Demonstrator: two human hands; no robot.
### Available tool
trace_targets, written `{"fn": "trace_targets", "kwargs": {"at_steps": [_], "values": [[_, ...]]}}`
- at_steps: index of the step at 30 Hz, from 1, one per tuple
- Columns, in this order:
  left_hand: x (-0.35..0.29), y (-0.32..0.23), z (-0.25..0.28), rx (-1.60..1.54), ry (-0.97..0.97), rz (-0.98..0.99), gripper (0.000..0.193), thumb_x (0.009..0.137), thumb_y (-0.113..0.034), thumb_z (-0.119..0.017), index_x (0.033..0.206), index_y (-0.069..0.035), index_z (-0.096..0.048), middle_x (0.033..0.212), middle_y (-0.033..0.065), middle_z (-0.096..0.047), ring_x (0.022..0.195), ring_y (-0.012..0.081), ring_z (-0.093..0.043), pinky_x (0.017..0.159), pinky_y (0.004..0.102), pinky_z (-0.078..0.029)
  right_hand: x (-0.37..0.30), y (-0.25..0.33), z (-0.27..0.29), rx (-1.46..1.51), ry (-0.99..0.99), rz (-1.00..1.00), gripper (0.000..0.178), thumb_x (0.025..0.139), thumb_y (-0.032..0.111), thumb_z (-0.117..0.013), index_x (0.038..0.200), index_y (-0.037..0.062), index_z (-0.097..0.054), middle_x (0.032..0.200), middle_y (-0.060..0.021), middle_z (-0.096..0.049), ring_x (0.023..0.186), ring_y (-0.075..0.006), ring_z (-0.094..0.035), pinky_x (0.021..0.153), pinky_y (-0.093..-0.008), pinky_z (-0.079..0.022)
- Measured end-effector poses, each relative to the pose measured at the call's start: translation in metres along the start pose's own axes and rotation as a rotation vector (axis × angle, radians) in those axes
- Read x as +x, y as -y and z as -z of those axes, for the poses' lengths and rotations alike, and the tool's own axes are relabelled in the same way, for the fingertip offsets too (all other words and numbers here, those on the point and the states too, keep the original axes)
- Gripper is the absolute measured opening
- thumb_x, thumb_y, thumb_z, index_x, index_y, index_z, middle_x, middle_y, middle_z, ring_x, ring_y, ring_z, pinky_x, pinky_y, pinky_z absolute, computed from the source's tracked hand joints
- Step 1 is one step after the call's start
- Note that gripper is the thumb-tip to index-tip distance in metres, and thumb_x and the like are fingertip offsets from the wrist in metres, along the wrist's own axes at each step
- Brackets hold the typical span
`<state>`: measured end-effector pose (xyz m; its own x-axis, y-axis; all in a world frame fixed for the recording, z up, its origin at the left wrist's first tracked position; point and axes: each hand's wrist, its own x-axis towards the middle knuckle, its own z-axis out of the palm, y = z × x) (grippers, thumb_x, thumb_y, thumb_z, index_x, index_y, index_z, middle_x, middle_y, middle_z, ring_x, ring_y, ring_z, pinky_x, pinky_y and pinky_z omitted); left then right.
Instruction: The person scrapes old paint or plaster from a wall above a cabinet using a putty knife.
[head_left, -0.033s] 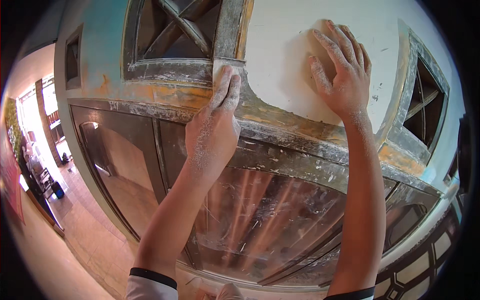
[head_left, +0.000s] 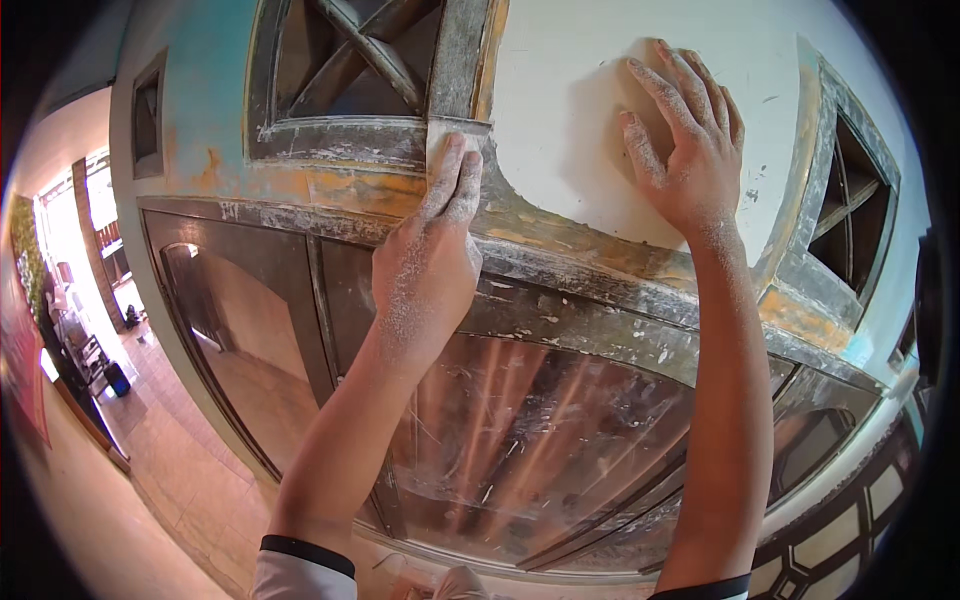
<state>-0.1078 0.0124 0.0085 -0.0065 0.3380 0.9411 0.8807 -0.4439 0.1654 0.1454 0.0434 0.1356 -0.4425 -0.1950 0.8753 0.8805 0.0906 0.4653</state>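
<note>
Nothing has shifted since the earlier frame: both hands sit on the same spots of the wall, fingers in the same spread.

The biggest thing in view is the wall (head_left: 560,90), white plaster at 12 to 1 o'clock, worn blue paint at 11 o'clock. Across the middle runs a scraped, dusty door frame (head_left: 600,300) with orange and grey patches, curving from 9 o'clock down to 4 o'clock. Below it, a glass pane (head_left: 520,430) fills 6 o'clock; what lies behind it is only blurred reflection.

Two ornamental vents with crossed bars show: one vent (head_left: 370,60) at 11 o'clock, cut off by the top edge, and a second vent (head_left: 850,200) at 3 o'clock, bent by the lens rim.

Two forearms rise from the lower edge; two sleeve cuffs, white with dark bands, are cut off at 6 o'clock.

The left hand (head_left: 425,265), powdered with white dust, presses two extended fingers (head_left: 450,180) against a small pale sanding piece (head_left: 450,135) on the frame just under the first vent; most of that piece is hidden by the fingers, so I cannot tell its shape.

The right hand (head_left: 690,150) lies flat on the white plaster at 1 o'clock, fingers wide and holding nothing.
</note>
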Motion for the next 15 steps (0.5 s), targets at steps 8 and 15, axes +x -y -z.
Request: {"fn": "trace_targets", "kwargs": {"at_steps": [8, 15], "values": [[0.005, -0.003, 0.008, 0.040, 0.053, 0.027, 0.073, 0.091, 0.005, -0.054, 0.160, -0.013, -0.043, 0.169, 0.0020, -0.037, 0.130, 0.0352, -0.061, 0.103, 0.0425, -0.056, -0.001, 0.002, -0.001, -0.017, -0.007, -0.006, 0.050, 0.097, 0.039, -0.068, 0.146, 0.0325, -0.061, 0.161, 0.0004, -0.049, 0.152, -0.0256, -0.041, 0.127, -0.0522, -0.028], [0.010, 0.000, 0.008, 0.017, 0.078, 0.036, 0.073, 0.090, 0.005, -0.054, 0.160, -0.012, -0.043, 0.169, 0.0034, -0.037, 0.132, 0.0343, -0.060, 0.105, 0.0413, -0.055, -0.001, 0.005, -0.002, -0.007, 0.006, -0.013, 0.050, 0.098, 0.035, -0.069, 0.147, 0.0286, -0.062, 0.162, 0.0000, -0.049, 0.153, -0.0257, -0.041, 0.127, -0.0506, -0.027]]}}
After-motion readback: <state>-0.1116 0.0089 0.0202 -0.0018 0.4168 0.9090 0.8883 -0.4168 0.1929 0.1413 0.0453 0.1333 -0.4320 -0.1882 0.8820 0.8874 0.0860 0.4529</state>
